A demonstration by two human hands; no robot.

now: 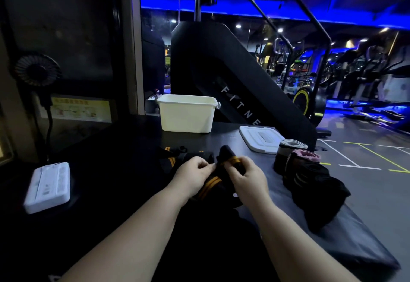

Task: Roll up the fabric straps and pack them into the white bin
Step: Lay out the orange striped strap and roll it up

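Head camera view, looking down along two bare forearms to a dark counter (124, 148) in a dim gym lit with blue light.

Both hands meet at the middle of the counter, holding a black fabric strap with orange stripes (211, 185). The left hand (195, 175) has its fingers curled and pinches the strap near its edge. The right hand (248, 175) grips a folded or partly rolled end of the same strap, fingers wrapped around it, with a pair of orange stripes showing just above the knuckles. The rest of the strap trails down between the wrists toward the person.

Just beyond the hands, more loose black and orange straps (175, 157) lie in a low heap on the counter.

The white bin (187, 113) stands upright at the far edge of the counter, behind the hands and well apart from them. Its top is open; the inside cannot be seen from this angle. Its white lid (261, 138) lies flat on the counter to the right of the bin.

Along the right edge of the counter sits a row of rolled straps: a grey-topped roll (290, 146) nearest the lid, then a pink-topped roll (306, 156), then several black rolls (319, 184) running toward the person.

At the left of the counter lies a flat white device (48, 186). Above it a small round black fan (36, 70) stands on a stalk.

Behind the counter rises a large black gym machine (221, 77) printed with pale letters, with exercise equipment beyond it.
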